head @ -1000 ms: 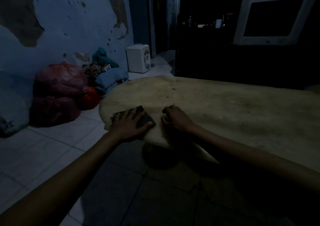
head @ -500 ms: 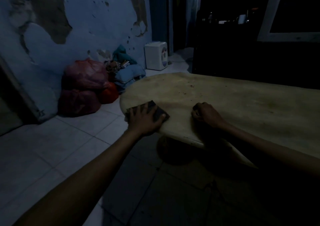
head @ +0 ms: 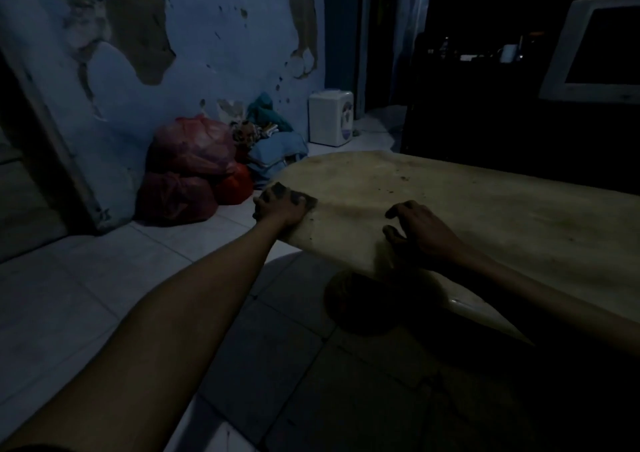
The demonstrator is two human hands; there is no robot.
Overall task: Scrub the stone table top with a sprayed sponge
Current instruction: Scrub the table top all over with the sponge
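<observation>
Left hand [head: 277,205] presses dark sponge [head: 300,198] flat on left end of stone surface [head: 485,209], grip spread over it for scrubbing. Right hand [head: 420,228] rests near edge, holding nothing, fingers loosely bent, likely bracing. Specks [head: 398,181] farther in unscrubbed.

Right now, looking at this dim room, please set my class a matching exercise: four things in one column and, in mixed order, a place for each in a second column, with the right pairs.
Things
1. sponge
2. right hand
3. red bags
4. white appliance

Places
A. on the floor against the peeling wall
B. on the floor beside the doorway
C. under the left hand, at the table top's end
D. resting on the table top near its front edge, holding nothing

Pairs: 1-C, 2-D, 3-A, 4-B
</observation>
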